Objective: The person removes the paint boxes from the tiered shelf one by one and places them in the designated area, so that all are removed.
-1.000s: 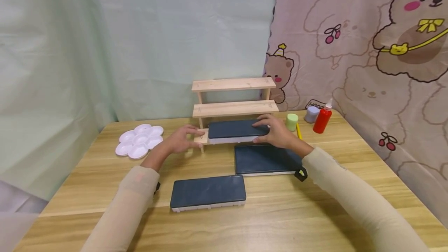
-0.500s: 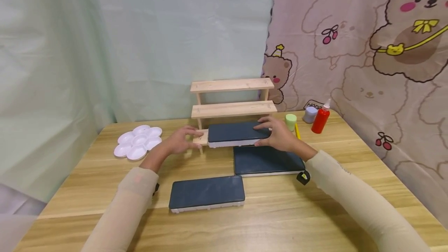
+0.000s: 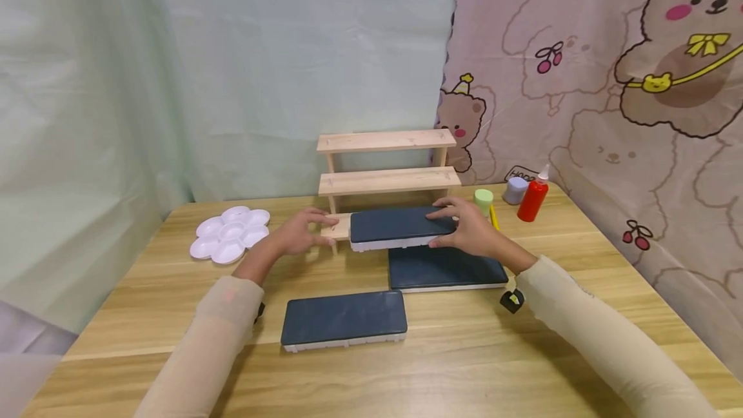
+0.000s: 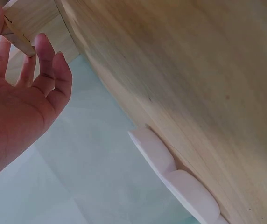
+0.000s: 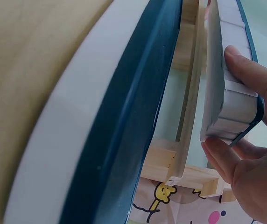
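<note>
A three-tier wooden stand (image 3: 389,179) stands at the back of the table. My left hand (image 3: 298,232) holds the left end of its lowest step (image 3: 337,227), thumb below and fingers above; the left wrist view shows the step's wooden end (image 4: 19,39) between them. My right hand (image 3: 467,228) grips the right end of a white box with a dark blue lid (image 3: 400,223). In the right wrist view my thumb lies along the white side of this box (image 5: 238,105), and a gap shows between its underside and the step (image 5: 189,98).
A larger dark-lidded box (image 3: 447,269) lies below the held one, and another flat box (image 3: 345,318) lies nearer me. A white flower-shaped palette (image 3: 230,234) is at left. At right stand a green jar (image 3: 483,200), a lilac jar (image 3: 515,190), and a red squeeze bottle (image 3: 532,201).
My right hand has brought the dark-lidded box toward me and slightly to the right, baring more of the lowest step. My left hand stays at the step's end.
</note>
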The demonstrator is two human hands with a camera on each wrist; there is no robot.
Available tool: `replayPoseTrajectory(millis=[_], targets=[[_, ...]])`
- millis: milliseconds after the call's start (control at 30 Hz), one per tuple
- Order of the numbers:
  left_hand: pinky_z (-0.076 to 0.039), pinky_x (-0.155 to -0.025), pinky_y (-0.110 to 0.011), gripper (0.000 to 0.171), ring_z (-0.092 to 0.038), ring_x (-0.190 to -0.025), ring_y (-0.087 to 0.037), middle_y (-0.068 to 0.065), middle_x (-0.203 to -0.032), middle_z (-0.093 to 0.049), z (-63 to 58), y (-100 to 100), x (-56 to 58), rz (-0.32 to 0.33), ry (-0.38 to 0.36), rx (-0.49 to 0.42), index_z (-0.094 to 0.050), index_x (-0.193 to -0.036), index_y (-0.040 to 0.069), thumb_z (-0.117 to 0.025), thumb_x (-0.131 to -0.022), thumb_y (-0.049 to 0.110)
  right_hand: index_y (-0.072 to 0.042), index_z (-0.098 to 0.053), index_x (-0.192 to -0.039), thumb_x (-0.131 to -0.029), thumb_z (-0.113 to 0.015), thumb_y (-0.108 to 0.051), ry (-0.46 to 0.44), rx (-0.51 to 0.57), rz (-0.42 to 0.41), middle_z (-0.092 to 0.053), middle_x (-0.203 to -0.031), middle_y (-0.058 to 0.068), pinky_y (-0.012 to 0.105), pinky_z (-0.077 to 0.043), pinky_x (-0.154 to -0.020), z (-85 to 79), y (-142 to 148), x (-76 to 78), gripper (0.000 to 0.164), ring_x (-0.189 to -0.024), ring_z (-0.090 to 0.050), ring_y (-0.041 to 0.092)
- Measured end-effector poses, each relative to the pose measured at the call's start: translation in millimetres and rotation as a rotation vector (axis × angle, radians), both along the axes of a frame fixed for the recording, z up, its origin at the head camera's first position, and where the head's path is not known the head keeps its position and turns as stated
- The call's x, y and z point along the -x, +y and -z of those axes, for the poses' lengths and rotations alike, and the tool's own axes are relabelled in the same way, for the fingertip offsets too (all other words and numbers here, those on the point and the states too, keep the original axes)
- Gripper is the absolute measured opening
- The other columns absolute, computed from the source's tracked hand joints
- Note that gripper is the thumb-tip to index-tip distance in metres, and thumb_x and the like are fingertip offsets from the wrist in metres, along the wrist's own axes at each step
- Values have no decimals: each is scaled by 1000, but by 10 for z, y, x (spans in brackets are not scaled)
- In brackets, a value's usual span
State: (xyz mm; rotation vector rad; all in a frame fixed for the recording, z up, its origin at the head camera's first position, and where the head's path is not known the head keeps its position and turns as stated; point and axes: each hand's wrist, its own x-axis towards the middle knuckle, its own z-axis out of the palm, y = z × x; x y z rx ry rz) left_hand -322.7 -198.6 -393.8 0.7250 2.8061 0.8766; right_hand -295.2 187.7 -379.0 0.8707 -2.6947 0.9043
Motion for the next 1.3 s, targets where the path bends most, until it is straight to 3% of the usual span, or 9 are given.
replayPoseTrajectory(millis=[433,767,967,1300], targets=[[-30,-109,-61,51,-34,-137,-46,-26,-148,-40,-14,16,15,-1,-8,9,-60,-137,5,-74,-91,22,-7,-73,-119,-71,-91,-25,-18,9,4,-54,-137,15,53,-54,-89,-3,87,-106,54,-125,-50,37],[-30,-110,-61,51,-35,-137,-46,-26,-148,-41,21,-2,86,-1,2,23,-61,-136,7,-75,-90,25,-7,-73,-120,-73,-90,-26,-53,15,6,-52,-140,16,56,-52,-90,-13,139,-161,54,-128,-47,38],[-31,-109,-61,52,-37,-136,-46,-26,-146,-43,61,-36,68,4,23,33,-62,-136,7,-76,-89,27,-8,-73,-120,-72,-91,-26,-73,27,-10,-53,-139,14,55,-52,-90,0,156,-208,54,-128,-47,37],[-30,-109,-61,52,-36,-137,-46,-26,-147,-42,20,11,73,-2,1,6,-61,-135,6,-76,-89,23,-7,-73,-119,-71,-91,-26,-30,26,-27,-53,-138,15,55,-53,-89,0,271,-267,55,-127,-48,37]])
